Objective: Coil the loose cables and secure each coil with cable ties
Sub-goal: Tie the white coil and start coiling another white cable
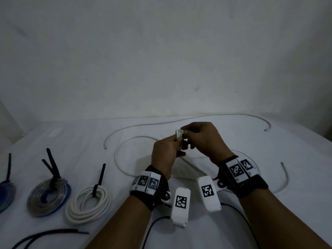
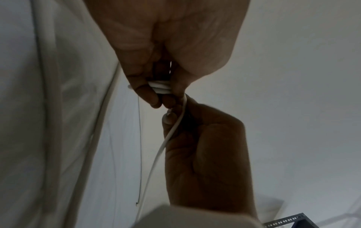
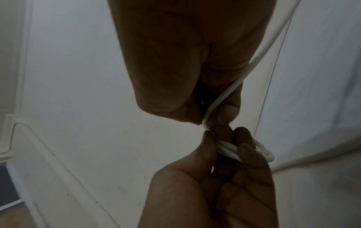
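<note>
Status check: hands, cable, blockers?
Left hand pinches small white cable coil. Right hand grips the cable's loose run, feeding. Most of thin white cable lies uncoiled on white sheet. No blockers seen.

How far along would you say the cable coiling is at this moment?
Done: the white coil and grey coil lie tied. In hand: the left hand pinches a few small starting loops of the white cable while the right hand feeds it. Left: most of it, and the dark cable, lie loose.

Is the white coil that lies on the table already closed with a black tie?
Yes: in the head view a black tie is cinched around the white coil on the table, its tail standing up.
</note>
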